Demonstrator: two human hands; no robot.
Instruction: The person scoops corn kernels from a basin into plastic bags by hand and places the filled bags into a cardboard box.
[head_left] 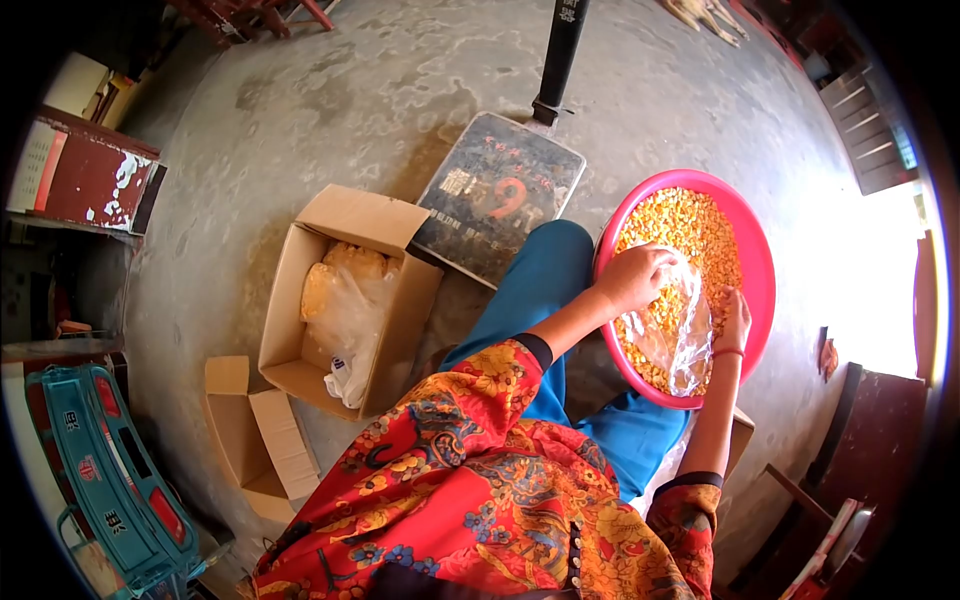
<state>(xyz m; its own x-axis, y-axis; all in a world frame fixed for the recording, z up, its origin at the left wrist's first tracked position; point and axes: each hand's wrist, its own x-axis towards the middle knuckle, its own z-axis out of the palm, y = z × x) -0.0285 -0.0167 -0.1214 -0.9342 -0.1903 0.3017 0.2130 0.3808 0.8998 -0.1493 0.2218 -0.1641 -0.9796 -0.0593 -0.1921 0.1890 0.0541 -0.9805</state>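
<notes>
A pink basin [762,290] full of yellow corn kernels [690,215] stands at my right knee. Over the kernels lies a clear plastic bag [690,345], crinkled and shiny, its mouth toward the far side. My left hand [640,277] pinches the bag's upper left edge. My right hand [733,318], with a red band at the wrist, is closed at the bag's right edge, close to the basin's right wall. Its fingertips are partly hidden, but the bag's edge appears to run into them. Whether kernels are inside the bag is hard to tell.
An open cardboard box [410,320] with filled clear bags [345,280] stands left of my legs. Behind it is a platform scale [500,195] with a black post [563,55]. A smaller box [235,430] and a teal case [115,480] lie farther left.
</notes>
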